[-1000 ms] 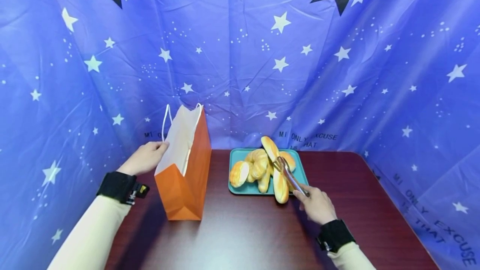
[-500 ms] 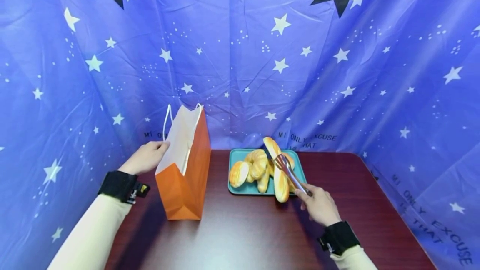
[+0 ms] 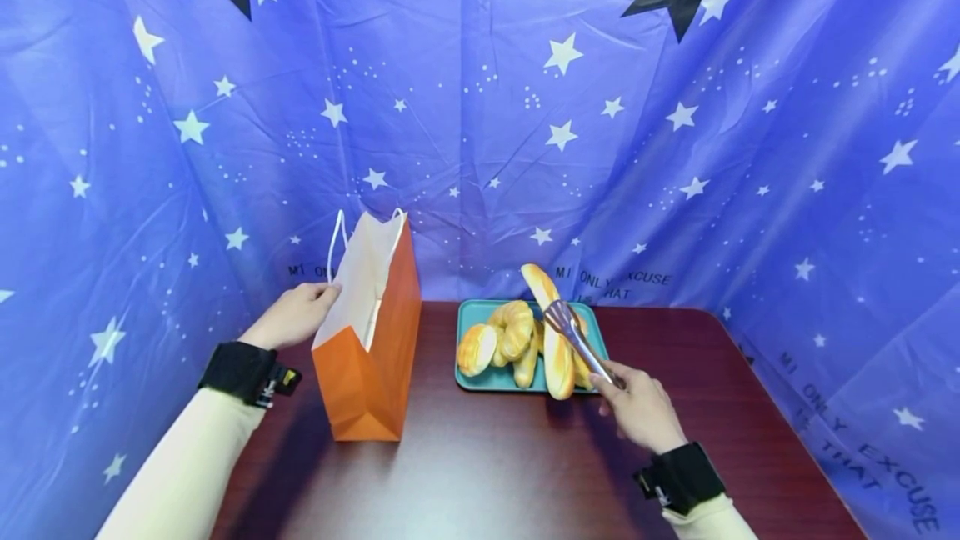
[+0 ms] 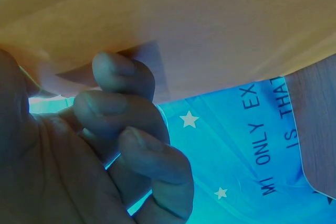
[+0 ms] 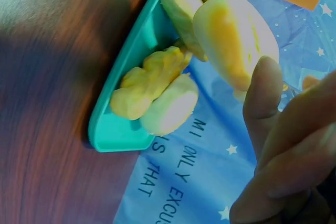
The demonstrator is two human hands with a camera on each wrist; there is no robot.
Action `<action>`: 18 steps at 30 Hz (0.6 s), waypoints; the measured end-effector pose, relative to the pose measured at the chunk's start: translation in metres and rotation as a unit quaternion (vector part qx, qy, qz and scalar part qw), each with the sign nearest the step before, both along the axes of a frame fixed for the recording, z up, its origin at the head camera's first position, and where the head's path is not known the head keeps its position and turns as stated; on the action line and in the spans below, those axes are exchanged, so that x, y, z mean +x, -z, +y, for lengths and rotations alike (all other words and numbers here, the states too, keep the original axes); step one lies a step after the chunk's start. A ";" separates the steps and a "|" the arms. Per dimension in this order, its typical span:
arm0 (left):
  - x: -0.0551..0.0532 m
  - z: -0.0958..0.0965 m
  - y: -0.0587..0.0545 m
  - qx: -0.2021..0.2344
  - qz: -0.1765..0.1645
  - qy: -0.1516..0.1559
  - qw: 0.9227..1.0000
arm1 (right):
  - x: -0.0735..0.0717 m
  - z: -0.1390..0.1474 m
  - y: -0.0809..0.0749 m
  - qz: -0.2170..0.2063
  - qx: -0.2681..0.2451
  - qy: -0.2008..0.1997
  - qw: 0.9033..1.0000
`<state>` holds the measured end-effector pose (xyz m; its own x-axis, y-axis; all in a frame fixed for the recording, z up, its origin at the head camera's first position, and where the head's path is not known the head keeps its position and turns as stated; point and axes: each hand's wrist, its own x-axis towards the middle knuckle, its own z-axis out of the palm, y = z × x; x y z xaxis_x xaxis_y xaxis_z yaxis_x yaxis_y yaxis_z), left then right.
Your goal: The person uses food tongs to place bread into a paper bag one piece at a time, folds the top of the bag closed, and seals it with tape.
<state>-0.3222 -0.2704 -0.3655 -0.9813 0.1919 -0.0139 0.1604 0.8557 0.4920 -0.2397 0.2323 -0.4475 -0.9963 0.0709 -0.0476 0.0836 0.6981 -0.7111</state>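
Note:
In the head view an orange paper bag with a white inside and white cord handles stands upright on the left. My left hand pinches the top edge of its left side; in the left wrist view the fingers curl against the bag's wall. My right hand grips metal tongs, whose head is closed around a long bread roll. That roll is held tilted above the teal tray. The right wrist view shows the roll close to my right thumb, with the tongs mostly hidden.
Several other breads lie on the tray, among them a croissant, a round bun and a twisted roll. The dark wooden table reaches back to a blue star-printed cloth that hangs behind and at both sides.
The long roll has risen slightly off the tray in the tongs, its near end shifting back and left. My left hand and the bag stay nearly still.

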 end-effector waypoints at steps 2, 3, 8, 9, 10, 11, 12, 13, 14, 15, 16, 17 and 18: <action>0.000 0.000 0.000 0.001 0.000 -0.001 1.000 | 0.001 -0.002 -0.003 0.001 -0.001 -0.001 1.000; 0.000 0.000 0.000 0.001 0.001 -0.001 1.000 | 0.002 -0.003 -0.005 0.001 -0.001 -0.003 1.000; 0.000 -0.001 0.002 0.008 0.017 -0.002 1.000 | 0.004 -0.009 -0.010 0.007 0.000 -0.008 1.000; 0.000 -0.001 0.003 0.009 0.018 -0.003 1.000 | 0.005 -0.010 -0.012 0.009 0.000 -0.009 1.000; 0.000 -0.001 0.003 0.010 0.020 -0.003 1.000 | 0.006 -0.012 -0.014 0.011 0.001 -0.011 1.000; 0.001 -0.001 0.003 0.011 0.020 -0.003 1.000 | 0.006 -0.013 -0.016 0.014 0.001 -0.013 1.000; 0.001 -0.001 0.003 0.010 0.019 -0.004 1.000 | 0.006 -0.015 -0.018 0.018 0.002 -0.015 1.000; 0.001 -0.001 0.003 0.010 0.018 -0.004 1.000 | 0.007 -0.017 -0.021 0.020 0.000 -0.016 1.000; 0.001 -0.001 0.003 0.010 0.017 -0.004 1.000 | 0.008 -0.020 -0.024 0.022 -0.002 -0.019 1.000; 0.001 -0.001 0.003 0.010 0.017 -0.004 1.000 | 0.008 -0.022 -0.027 0.025 -0.003 -0.021 0.999; 0.002 -0.001 0.004 0.010 0.018 -0.005 1.000 | 0.009 -0.026 -0.031 0.028 -0.006 -0.024 0.999; 0.002 -0.001 0.004 0.010 0.018 -0.006 1.000 | 0.009 -0.029 -0.036 0.032 -0.008 -0.028 0.999; 0.002 -0.001 0.004 0.010 0.018 -0.006 1.000 | 0.009 -0.033 -0.040 0.035 -0.010 -0.033 0.999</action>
